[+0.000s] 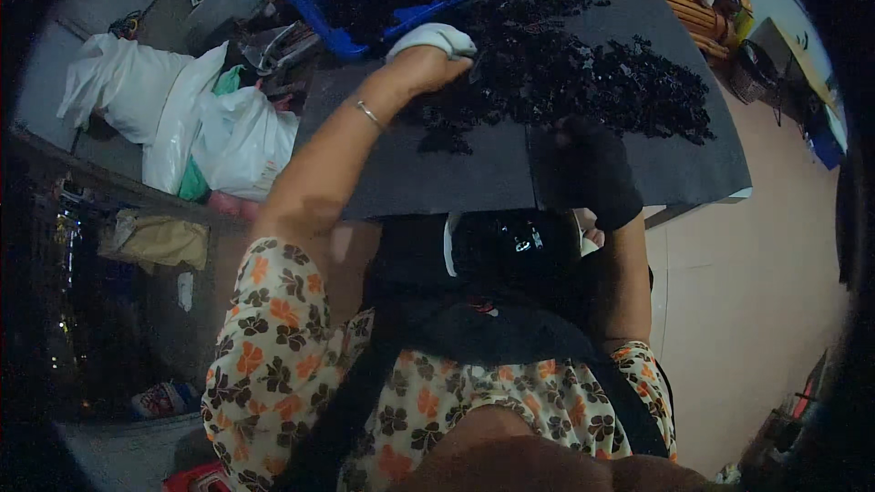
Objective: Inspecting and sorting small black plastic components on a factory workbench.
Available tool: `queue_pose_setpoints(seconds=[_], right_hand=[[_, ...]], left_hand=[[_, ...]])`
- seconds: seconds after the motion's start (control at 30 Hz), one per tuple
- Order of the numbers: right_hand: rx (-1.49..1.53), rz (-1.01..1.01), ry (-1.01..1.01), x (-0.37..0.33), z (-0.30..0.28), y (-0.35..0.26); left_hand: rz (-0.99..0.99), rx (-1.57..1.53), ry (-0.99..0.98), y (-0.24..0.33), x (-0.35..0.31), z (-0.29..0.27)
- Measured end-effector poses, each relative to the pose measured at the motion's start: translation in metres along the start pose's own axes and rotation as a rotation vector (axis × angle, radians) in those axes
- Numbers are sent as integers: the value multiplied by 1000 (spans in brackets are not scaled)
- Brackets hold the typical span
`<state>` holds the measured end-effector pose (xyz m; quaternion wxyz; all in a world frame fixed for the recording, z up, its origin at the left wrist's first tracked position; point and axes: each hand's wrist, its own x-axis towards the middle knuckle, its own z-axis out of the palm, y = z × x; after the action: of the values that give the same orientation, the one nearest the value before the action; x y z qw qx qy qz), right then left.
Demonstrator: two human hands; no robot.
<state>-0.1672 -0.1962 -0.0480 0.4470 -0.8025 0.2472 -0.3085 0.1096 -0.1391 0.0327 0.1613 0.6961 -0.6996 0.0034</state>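
Small black parts [583, 82], in a loose heap, are spread over a dark grey tabletop [401, 182]. My left hand [428, 59], with a white glove or cloth over its fingers, is at the heap's left side, beside a blue bin [342, 44]. Its fingers are curled with the thumb against them; whatever they hold is hidden. My right hand [592, 169], in a black glove, is over the near part of the table at the heap's lower edge. Its fingers blend into the dark parts and cannot be made out.
More black parts lie in the blue bin. Below the table's near edge a white-rimmed container [449, 246] has dark contents. White plastic bags [219, 132] stand left of the table. Orange-brown rods [697, 18] lie beyond its right corner, near a dark basket [755, 73].
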Motion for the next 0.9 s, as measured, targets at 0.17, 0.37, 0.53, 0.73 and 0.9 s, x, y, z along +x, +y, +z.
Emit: queue_pose_setpoints(seconds=[0.17, 0.37, 0.53, 0.73, 0.9], right_hand=[[-184, -140, 3, -5, -1, -29], [-60, -234, 103, -6, 7, -18], [-77, -368, 318, -5, 14, -35], [-120, -410, 328, -4, 28, -36], [-114, -445, 372, -4, 31, -33]], left_hand=[[-155, 265, -164, 26, 13, 18], [-178, 232, -24, 28, 10, 11], [114, 58, 309, 28, -17, -1], [-49, -311, 111, 47, -35, 1], [214, -162, 346, 40, -36, 12]])
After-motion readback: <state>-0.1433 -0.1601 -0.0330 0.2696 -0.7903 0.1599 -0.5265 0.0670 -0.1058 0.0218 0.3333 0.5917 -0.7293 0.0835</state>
